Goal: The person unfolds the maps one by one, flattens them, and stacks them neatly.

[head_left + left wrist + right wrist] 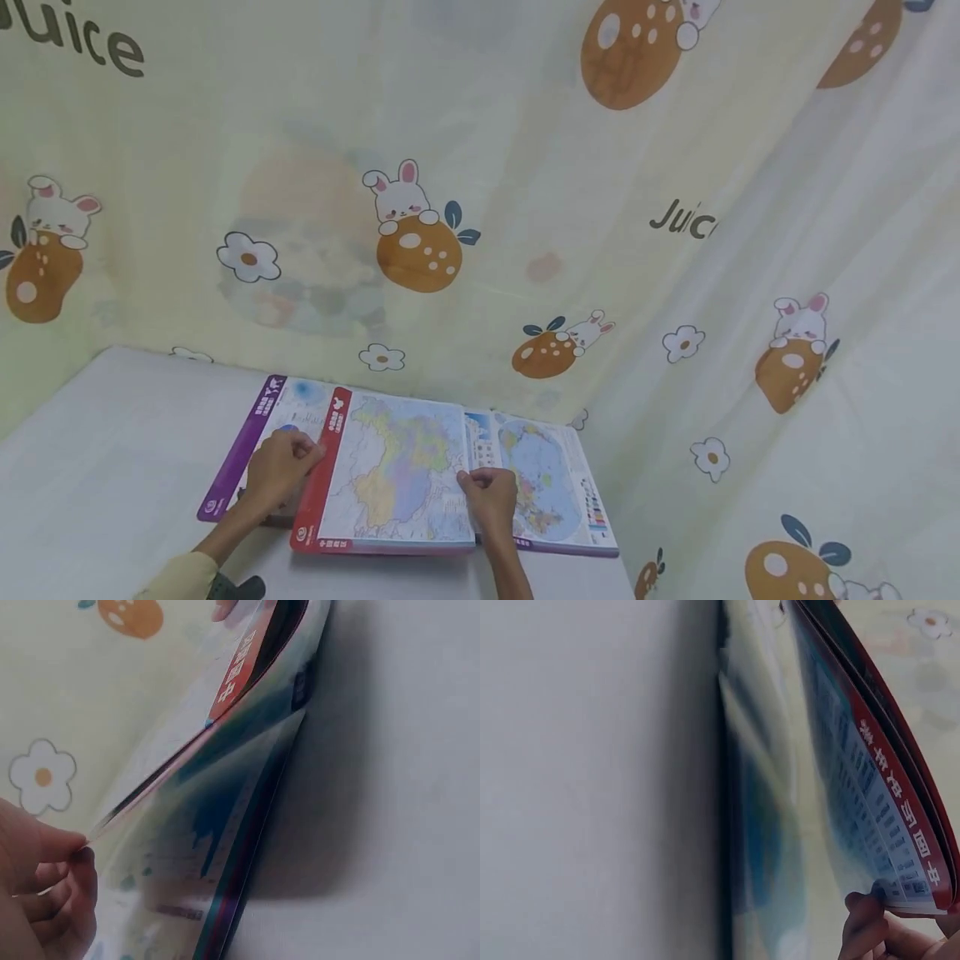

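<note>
A map sheet with a red border (405, 475) is held between both hands, its front edge raised over the white table. My left hand (281, 471) pinches its left edge. On the opposite side, my right hand (491, 500) pinches the right edge between thumb and fingers. Under it lies a purple-bordered map (543, 483), its world map showing to the right and its purple strip to the left; the red sheet hides the middle. In the left wrist view, thumb and fingertips of the left hand (49, 889) grip a thin corner. The right wrist view shows the red sheet (900, 802) bowed, with several layers.
The white table (112, 450) stretches out to the left of the maps. Behind and to the right hangs a pale curtain (480, 333) printed with rabbits, oranges and flowers, close to the maps' far edge.
</note>
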